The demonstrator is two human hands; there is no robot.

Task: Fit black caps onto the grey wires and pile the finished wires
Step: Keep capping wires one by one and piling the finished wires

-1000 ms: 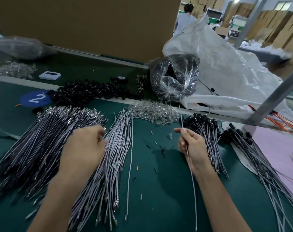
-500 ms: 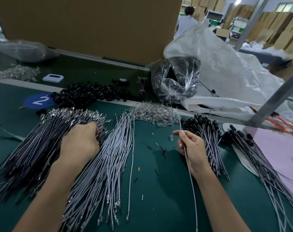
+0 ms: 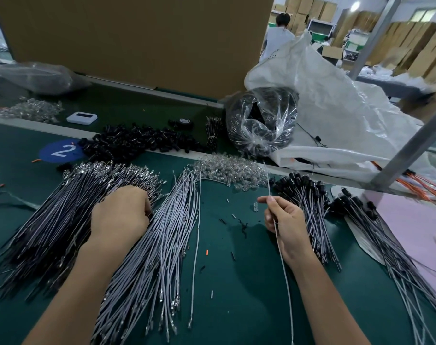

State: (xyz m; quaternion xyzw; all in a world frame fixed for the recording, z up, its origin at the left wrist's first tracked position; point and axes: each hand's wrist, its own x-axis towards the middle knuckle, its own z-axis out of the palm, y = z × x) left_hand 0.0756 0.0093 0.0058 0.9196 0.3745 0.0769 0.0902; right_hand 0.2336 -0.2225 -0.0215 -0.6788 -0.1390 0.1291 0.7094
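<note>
My right hand (image 3: pixel 284 217) pinches a single grey wire (image 3: pixel 283 265) that runs upright from the mat to above my fingers. My left hand (image 3: pixel 121 210) rests with curled fingers on the big left bundle of wires (image 3: pixel 50 220); what its fingertips hold is hidden. A second fan of bare grey wires (image 3: pixel 162 240) lies between my hands. Loose black caps (image 3: pixel 137 143) are heaped at the back. Wires with black caps fitted lie in a pile (image 3: pixel 309 210) just right of my right hand, with another capped pile (image 3: pixel 386 245) farther right.
A heap of clear small parts (image 3: pixel 232 170) lies behind the wires. A clear bag of black parts (image 3: pixel 259 123) and a large white sack (image 3: pixel 336 103) stand at the back right. A metal post (image 3: pixel 408 145) slants at the right. A pink sheet (image 3: pixel 416 225) covers the right side.
My left hand has slid a little up and right along the left bundle. My right hand keeps its hold on the single wire and has hardly moved.
</note>
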